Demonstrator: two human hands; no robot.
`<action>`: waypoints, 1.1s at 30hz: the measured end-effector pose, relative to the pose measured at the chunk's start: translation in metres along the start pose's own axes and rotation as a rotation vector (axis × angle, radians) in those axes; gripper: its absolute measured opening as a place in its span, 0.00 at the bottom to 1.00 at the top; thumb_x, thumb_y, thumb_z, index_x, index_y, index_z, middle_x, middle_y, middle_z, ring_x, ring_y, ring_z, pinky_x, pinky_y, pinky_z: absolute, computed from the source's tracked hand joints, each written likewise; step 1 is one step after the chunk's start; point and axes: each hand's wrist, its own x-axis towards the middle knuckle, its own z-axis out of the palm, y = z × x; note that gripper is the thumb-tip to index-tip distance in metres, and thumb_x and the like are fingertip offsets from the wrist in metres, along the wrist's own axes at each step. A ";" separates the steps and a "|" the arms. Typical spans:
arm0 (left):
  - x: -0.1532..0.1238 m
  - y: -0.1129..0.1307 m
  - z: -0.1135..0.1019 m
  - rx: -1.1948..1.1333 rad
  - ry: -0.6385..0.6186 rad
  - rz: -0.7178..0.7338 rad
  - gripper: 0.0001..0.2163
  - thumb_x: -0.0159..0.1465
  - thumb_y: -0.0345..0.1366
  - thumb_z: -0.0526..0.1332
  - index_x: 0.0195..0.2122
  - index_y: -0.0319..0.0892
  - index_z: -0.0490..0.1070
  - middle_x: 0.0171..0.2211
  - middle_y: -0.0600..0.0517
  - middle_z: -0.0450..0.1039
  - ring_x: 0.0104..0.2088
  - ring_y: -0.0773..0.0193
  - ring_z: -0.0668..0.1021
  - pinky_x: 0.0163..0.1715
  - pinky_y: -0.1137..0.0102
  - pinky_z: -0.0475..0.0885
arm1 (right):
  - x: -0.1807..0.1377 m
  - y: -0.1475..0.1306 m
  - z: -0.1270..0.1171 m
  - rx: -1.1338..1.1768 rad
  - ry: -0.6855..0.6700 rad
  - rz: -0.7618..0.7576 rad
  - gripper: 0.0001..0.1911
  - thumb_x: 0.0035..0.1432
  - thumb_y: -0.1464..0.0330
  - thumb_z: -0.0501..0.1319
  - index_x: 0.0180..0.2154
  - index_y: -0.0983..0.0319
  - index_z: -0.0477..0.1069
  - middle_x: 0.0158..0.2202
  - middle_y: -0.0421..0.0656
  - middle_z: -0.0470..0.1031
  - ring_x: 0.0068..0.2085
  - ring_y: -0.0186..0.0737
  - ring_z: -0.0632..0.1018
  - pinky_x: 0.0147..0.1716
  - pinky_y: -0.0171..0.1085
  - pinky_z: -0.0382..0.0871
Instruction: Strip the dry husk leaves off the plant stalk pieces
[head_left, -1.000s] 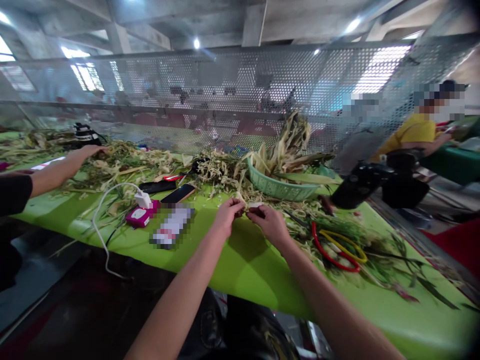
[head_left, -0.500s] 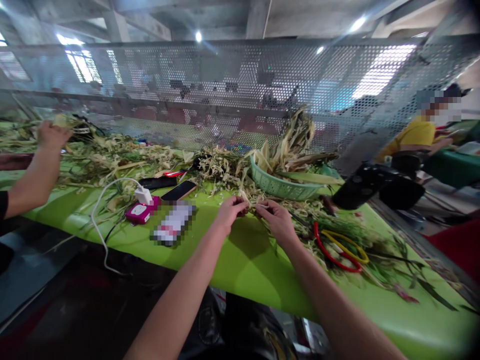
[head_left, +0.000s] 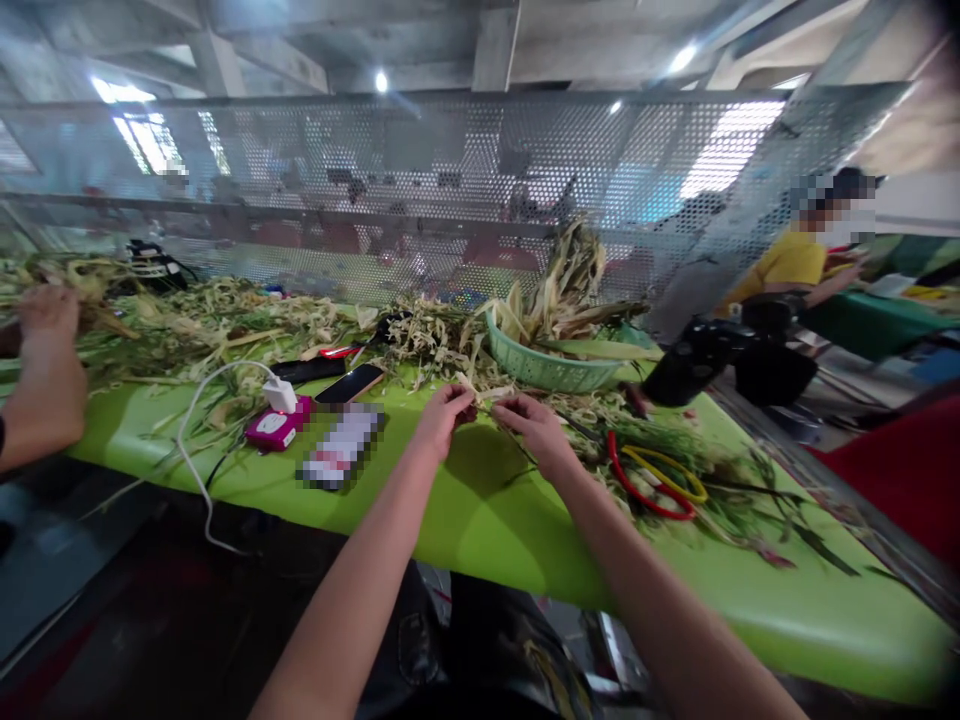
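Observation:
Over the table's front half, my left hand is closed in a pinch on a pale dried plant strip. My right hand is a short gap to its right, its fingers pinched together around a thin dried plant stem. A few thin green stalks hang below the right hand. The exact kind of plant is too small to tell. Just beyond both hands stands a light green plastic basket heaped with dried corn husks.
Phones, a magenta power adapter with a white charger and cable, and red-and-yellow-handled scissors or pliers lie on the green table. Plant scraps spread along its back. A co-worker's hand is at left; a perforated screen stands behind.
My hands stay pinched close together, with slightly more gap between them. The view has shifted a little to the right. The co-worker's hand at left has lowered onto the plant scraps.

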 end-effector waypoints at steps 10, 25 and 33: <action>0.001 0.002 0.002 -0.048 0.050 -0.002 0.12 0.48 0.32 0.69 0.27 0.39 0.65 0.24 0.58 0.67 0.22 0.76 0.70 0.29 0.76 0.68 | 0.004 0.008 0.013 -0.079 -0.059 -0.064 0.14 0.45 0.58 0.63 0.27 0.63 0.70 0.21 0.37 0.68 0.24 0.34 0.68 0.26 0.34 0.62; -0.001 0.011 -0.008 0.366 0.238 -0.011 0.06 0.50 0.37 0.59 0.22 0.42 0.62 0.17 0.58 0.62 0.18 0.71 0.64 0.20 0.74 0.58 | -0.025 -0.028 0.014 -0.603 -0.316 -0.329 0.14 0.60 0.63 0.57 0.25 0.62 0.68 0.24 0.39 0.70 0.26 0.33 0.69 0.27 0.31 0.55; -0.009 0.011 0.001 0.805 -0.078 -0.001 0.06 0.51 0.37 0.61 0.22 0.41 0.68 0.19 0.57 0.65 0.25 0.68 0.67 0.26 0.72 0.60 | -0.048 -0.075 0.018 -0.764 -0.609 -0.613 0.11 0.61 0.64 0.58 0.28 0.62 0.72 0.27 0.41 0.74 0.30 0.34 0.71 0.31 0.33 0.59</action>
